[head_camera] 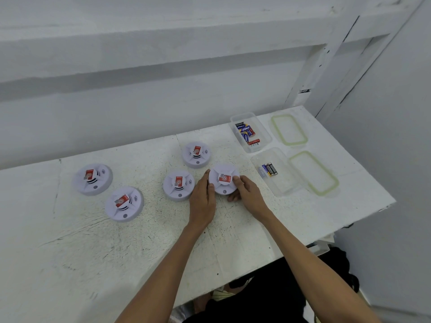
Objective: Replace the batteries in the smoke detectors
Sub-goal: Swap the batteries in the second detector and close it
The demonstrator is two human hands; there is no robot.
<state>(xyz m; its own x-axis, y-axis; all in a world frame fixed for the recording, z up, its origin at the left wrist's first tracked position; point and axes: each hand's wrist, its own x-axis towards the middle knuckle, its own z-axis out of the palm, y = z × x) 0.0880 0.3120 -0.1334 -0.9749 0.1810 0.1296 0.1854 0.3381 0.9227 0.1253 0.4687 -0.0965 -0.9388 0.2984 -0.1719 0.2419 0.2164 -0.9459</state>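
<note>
Several round white smoke detectors with red labels lie on the white table [116, 241]. My left hand [202, 199] and my right hand [247, 194] both grip one smoke detector [222, 177] from its left and right sides, label up. Another detector [178, 185] lies just left of my left hand, and one more detector [196, 154] sits behind it. Two further detectors [92, 179] [124, 203] rest far to the left. A clear tub with several blue and red batteries [248, 134] stands at the back right. A second clear tub [279, 183] holds a few batteries [269, 170].
Two clear lids with green seals [289, 129] [313, 172] lie to the right of the tubs. A white wall rises behind the table. The table's right edge drops off near a grey wall. Dark clothing shows below the front edge.
</note>
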